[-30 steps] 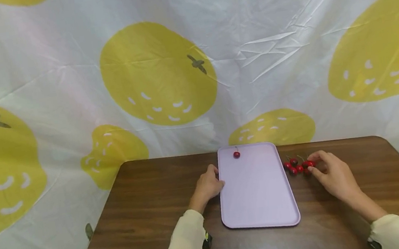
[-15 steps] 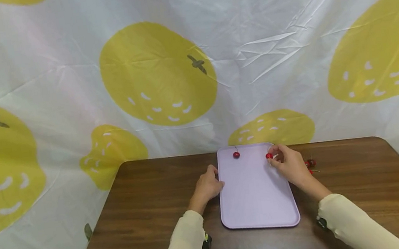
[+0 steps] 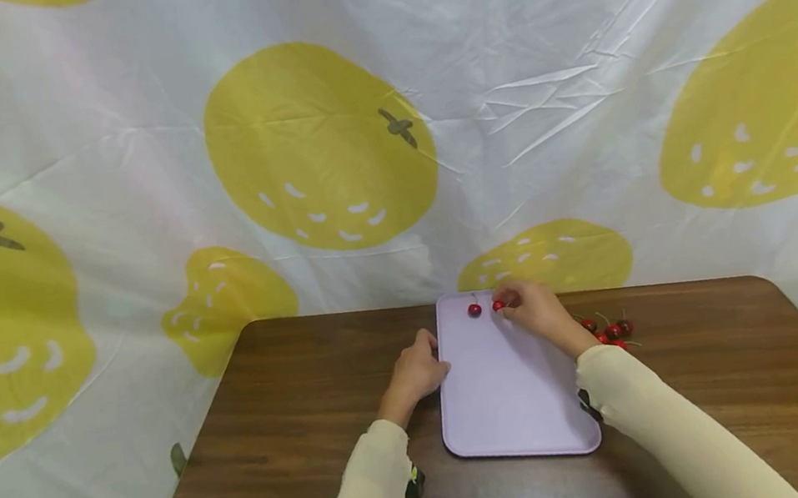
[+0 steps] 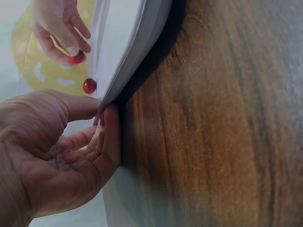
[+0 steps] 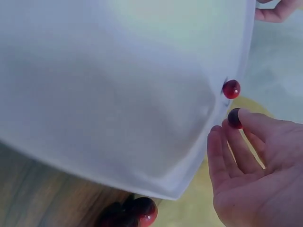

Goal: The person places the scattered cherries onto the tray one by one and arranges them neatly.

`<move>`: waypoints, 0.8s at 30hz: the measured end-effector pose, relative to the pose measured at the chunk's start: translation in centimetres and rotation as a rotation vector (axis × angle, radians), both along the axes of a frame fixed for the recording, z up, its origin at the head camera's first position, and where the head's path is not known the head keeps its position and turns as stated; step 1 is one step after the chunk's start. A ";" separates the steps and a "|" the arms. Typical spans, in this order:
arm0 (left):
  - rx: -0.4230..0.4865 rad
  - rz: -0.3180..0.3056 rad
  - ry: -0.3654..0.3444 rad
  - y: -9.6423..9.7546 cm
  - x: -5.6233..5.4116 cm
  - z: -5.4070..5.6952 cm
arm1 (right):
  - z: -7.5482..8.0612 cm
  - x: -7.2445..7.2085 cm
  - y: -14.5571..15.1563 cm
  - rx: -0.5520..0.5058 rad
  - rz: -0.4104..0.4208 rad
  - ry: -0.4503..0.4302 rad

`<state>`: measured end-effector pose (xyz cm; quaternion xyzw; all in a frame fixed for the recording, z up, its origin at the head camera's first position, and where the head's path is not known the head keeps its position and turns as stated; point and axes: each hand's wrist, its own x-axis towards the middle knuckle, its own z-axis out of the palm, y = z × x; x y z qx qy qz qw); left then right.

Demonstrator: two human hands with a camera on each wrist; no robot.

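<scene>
A pale purple tray (image 3: 517, 402) lies on the wooden table. My left hand (image 3: 415, 371) grips its left edge, thumb on top of the rim and fingers underneath, as the left wrist view shows. Near the tray's far left corner sits one red cherry (image 3: 474, 310). My right hand (image 3: 534, 311) reaches over the far end of the tray and pinches a second cherry (image 5: 234, 118) between thumb and fingertips, just right of the first one. In the left wrist view this held cherry (image 4: 76, 57) shows at the right hand's fingertips.
Several cherries with stems (image 3: 613, 332) lie in a cluster on the table (image 3: 718, 375), right of the tray and partly behind the right forearm. A white curtain (image 3: 522, 31) with yellow fruit prints hangs right behind the table's far edge.
My right hand has taken a cherry from the cluster and carried it left over the tray, next to the first cherry. The left hand has stayed on the tray's edge.
</scene>
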<state>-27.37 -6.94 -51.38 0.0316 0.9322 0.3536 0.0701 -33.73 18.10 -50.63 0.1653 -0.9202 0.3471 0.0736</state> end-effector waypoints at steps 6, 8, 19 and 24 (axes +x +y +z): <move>-0.005 -0.004 -0.001 0.0 -0.1 -0.2 | -0.3 -0.5 -0.5 0.084 -0.018 -0.015; -0.004 -0.002 0.001 -0.1 -0.1 -0.2 | -0.2 -0.6 -0.7 0.103 -0.009 -0.014; -0.006 0.005 0.003 -0.2 -0.1 -0.2 | 0.4 -1.1 -1.9 0.174 0.009 -0.065; -0.012 0.001 0.007 -0.1 -0.2 -0.2 | 0.4 -1.3 -2.1 0.206 0.012 -0.054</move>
